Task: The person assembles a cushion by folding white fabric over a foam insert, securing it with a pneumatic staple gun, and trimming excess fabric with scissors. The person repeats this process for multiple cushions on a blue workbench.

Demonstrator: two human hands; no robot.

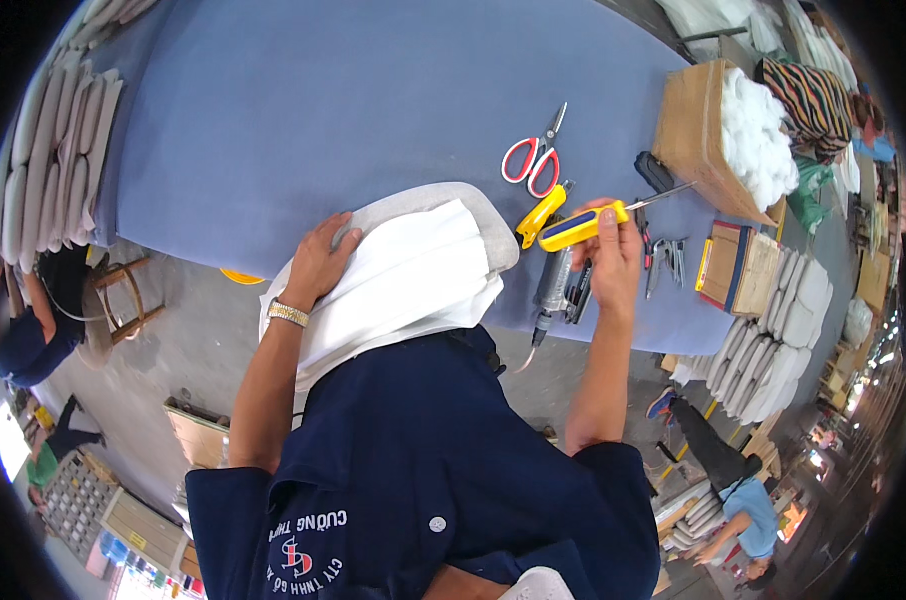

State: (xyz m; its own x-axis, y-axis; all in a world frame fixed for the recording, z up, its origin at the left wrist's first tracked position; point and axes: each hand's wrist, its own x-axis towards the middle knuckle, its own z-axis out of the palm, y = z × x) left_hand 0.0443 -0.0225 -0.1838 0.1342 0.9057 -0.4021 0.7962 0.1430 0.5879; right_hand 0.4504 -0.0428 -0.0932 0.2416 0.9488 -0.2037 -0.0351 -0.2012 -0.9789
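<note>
Well, a brown box (689,130) at upper right holds fluffy white stuffing (758,142); the right hand (613,262) pinches a yellow-and-blue screwdriver (571,230), the left hand (321,262) lies open on a white-and-gray pad (413,270).

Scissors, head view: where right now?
Right of the picture's centre, the red-and-white-handled scissors lie on the blue tabletop, just beyond the yellow-handled tool and left of the cardboard box, blades pointing away from the person.

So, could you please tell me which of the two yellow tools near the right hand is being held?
The screwdriver, with blue on its yellow handle: the right hand grips it, while the other yellow tool lies on the table.
</note>
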